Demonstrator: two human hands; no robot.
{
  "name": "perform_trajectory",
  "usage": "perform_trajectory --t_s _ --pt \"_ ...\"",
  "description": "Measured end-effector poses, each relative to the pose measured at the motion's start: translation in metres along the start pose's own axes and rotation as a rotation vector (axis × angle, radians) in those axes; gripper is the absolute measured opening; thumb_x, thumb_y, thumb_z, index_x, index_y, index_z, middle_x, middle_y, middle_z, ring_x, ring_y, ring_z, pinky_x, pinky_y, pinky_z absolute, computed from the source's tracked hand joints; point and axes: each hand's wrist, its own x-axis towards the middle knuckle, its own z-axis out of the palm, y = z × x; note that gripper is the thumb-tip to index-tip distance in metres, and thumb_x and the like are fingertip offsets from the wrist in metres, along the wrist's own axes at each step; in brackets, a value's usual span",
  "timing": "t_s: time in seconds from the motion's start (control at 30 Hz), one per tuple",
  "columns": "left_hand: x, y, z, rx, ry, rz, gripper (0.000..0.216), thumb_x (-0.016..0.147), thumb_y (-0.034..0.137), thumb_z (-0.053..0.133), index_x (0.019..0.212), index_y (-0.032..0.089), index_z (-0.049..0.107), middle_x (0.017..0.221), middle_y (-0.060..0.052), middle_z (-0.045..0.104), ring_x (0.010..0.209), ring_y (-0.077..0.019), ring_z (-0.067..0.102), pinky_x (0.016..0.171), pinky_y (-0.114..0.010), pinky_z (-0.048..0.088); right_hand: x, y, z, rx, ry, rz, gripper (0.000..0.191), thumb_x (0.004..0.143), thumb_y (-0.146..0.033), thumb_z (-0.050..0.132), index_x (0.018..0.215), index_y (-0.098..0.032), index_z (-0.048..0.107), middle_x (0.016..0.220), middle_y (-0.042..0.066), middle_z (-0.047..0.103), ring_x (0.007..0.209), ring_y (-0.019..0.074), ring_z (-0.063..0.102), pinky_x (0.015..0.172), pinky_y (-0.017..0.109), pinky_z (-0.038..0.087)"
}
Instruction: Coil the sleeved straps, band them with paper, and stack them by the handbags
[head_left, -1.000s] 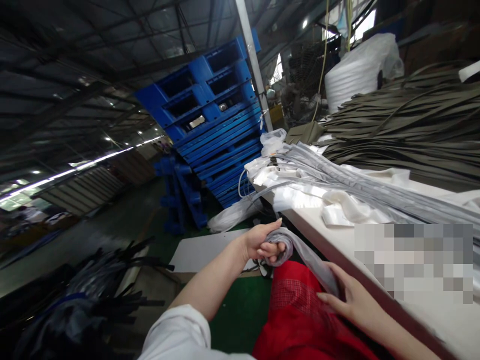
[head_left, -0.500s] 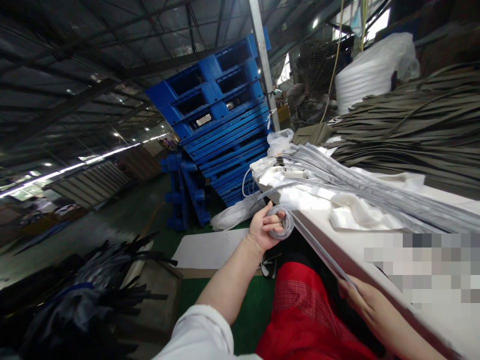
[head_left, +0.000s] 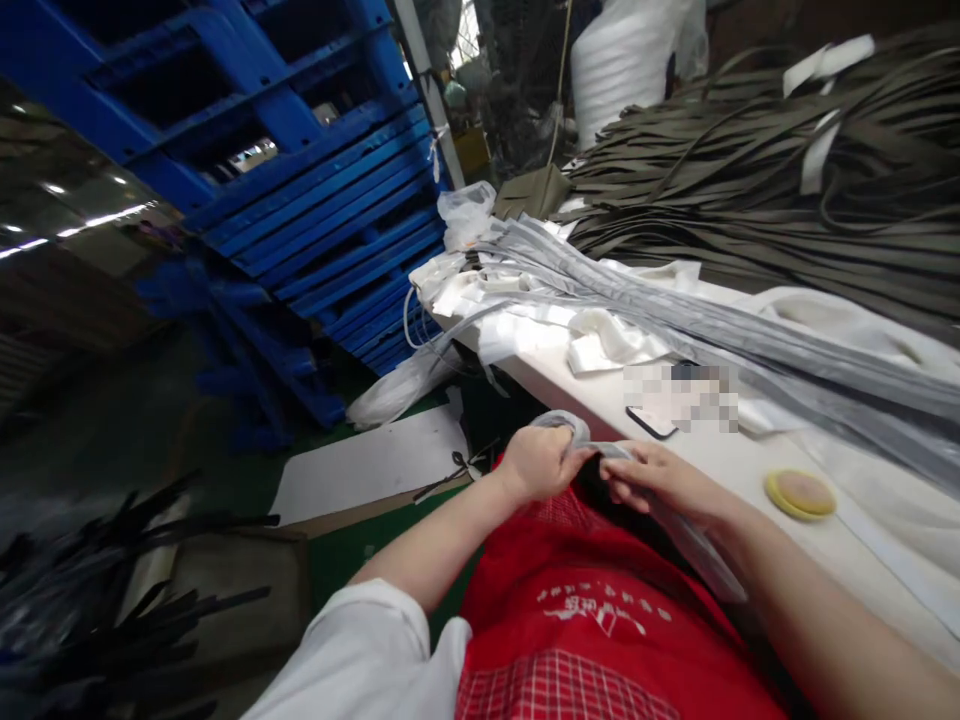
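A coil of grey strip (head_left: 568, 424) is gripped in my left hand (head_left: 541, 462), with the fingers wrapped round it. The strip runs from the coil to my right hand (head_left: 660, 478), whose thumb and fingers close on it. Past that hand, the loose tail hangs down over the red apron (head_left: 600, 600). Both hands are close together above my lap, beside the edge of the white table (head_left: 720, 460). More long grey strips (head_left: 645, 300) lie in a bundle on the table, over pieces of white band (head_left: 607, 340).
A phone (head_left: 651, 420) and a round yellow tin (head_left: 799, 494) lie on the table. Dark olive strips (head_left: 750, 190) are heaped behind. Blue pallets (head_left: 337, 240) stand stacked at left. A white board (head_left: 367, 465) is on the floor, and black strips (head_left: 150, 580) stick out at lower left.
My right hand has come up and in toward my left hand, shortening the strip between them. The left hand has turned, its back now upward over the coil. My view has swung right and down.
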Motion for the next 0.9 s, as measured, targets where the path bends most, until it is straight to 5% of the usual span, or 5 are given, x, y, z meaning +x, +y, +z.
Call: perform_trajectory --t_s 0.17,0.37,0.6,0.77,0.9 --pt "0.01 -0.013 -0.027 0.087 -0.468 -0.03 0.056 0.09 0.059 0.044 0.05 0.02 0.049 0.045 0.001 0.042 0.045 -0.0125 0.04 0.053 -0.027 0.028 -0.009 0.006 -0.014 -0.592 -0.023 0.056 0.037 0.088 -0.054 0.055 0.093 -0.02 0.068 0.09 0.005 0.069 0.08 0.0206 0.06 0.073 0.03 0.045" --pt "0.007 -0.026 -0.047 -0.532 -0.907 -0.442 0.065 0.085 0.072 0.04 0.055 0.017 0.058 0.035 0.005 0.037 0.031 -0.0086 0.031 0.043 -0.025 0.027 -0.012 0.018 -0.005 -0.758 -0.039 0.003 0.036 0.093 -0.051 0.048 0.083 -0.02 0.064 0.08 0.003 0.067 0.07 0.0186 0.058 0.064 0.029 0.041" --pt "0.014 -0.029 -0.035 -1.335 -0.566 -0.596 0.07 0.095 0.062 0.028 0.071 0.01 0.068 0.032 0.01 0.027 0.026 -0.0049 0.024 0.054 -0.024 0.045 -0.001 0.033 0.006 -0.37 0.187 -0.056 0.051 0.092 -0.065 0.035 0.083 -0.021 0.058 0.064 -0.002 0.053 0.056 0.0141 0.046 0.054 0.027 0.041" --pt "0.027 0.002 0.018 -1.785 -0.173 -0.526 0.036 0.097 0.041 0.048 0.1 0.012 0.069 0.066 0.0 0.062 0.06 -0.0096 0.06 0.079 -0.028 0.05 0.005 0.034 0.025 0.11 0.244 -0.028 0.058 0.09 -0.072 0.029 0.076 -0.022 0.055 0.05 -0.005 0.042 0.045 0.0117 0.034 0.059 0.03 0.044" --pt "0.024 0.019 0.053 -1.851 -0.177 -0.557 0.022 0.091 0.026 0.061 0.107 0.013 0.067 0.085 -0.003 0.07 0.079 -0.0141 0.067 0.086 -0.032 0.051 -0.004 0.044 0.021 0.319 0.342 -0.004 0.055 0.09 -0.069 0.038 0.071 -0.021 0.055 0.045 -0.006 0.04 0.043 0.0108 0.034 0.066 0.031 0.047"
